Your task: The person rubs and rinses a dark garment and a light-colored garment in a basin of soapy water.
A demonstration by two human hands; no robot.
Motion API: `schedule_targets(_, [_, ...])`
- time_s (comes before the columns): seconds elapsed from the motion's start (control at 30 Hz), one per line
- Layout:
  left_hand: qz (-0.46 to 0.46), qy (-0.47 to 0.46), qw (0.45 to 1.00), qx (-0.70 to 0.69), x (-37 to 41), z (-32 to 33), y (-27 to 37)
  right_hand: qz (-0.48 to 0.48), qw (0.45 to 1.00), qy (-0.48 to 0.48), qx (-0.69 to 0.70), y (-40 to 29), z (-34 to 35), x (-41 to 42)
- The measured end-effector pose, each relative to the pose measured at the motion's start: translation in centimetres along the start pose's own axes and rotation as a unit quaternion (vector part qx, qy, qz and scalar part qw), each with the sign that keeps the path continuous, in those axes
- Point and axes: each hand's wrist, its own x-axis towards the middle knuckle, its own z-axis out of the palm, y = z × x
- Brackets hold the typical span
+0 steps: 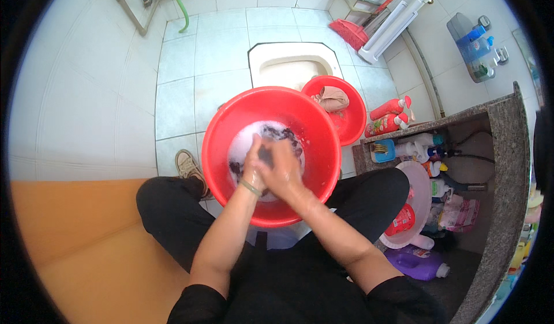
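A large red plastic basin (316, 159) stands between my knees with soapy water and foam (242, 144) in it. Dark wet cloth (279, 131) lies in the suds. My left hand (254, 164), with a pale green bangle at the wrist, is pressed against my right hand (281, 164) over the basin. A dark bunch of the cloth shows between the two hands, and both hold it. The right hand is blurred, so its fingers are hard to make out. Behind the basin at the right, a smaller red basin (357, 125) holds a beige cloth (333, 99).
Beyond the basins is a white squat toilet (294, 49). Two red pump bottles (383, 125) stand at the right, near a stone-edged shelf (497, 194) with bottles and a pink basin (422, 194). A red broom (350, 33) leans at the back; a green hose (179, 3) hangs at left.
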Motion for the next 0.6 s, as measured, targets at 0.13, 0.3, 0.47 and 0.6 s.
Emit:
schedule_targets(0.13, [0.001, 0.252, 0.938, 0.238, 0.7, 6.1, -4.0, 0.098, 0.993, 0.008, -0.062, 4.9, -0.9, 1.1])
schedule_targets(0.3, [-0.057, 0.101, 0.872, 0.476, -0.2, 8.3, -4.4, 0.25, 0.859, -0.228, 0.384, 8.6, -3.9, 4.5])
schedule_targets(0.47, [-0.156, 0.1, 0.947, 0.261, -0.2, 7.9, -3.9, 0.212, 0.666, -0.302, 0.648, 7.2, -5.2, 5.3])
schedule_targets(0.6, [0.032, 0.206, 0.875, 0.437, 0.3, 9.9, -4.1, 0.317, 0.738, -0.302, 0.514, 2.9, -4.6, 7.0])
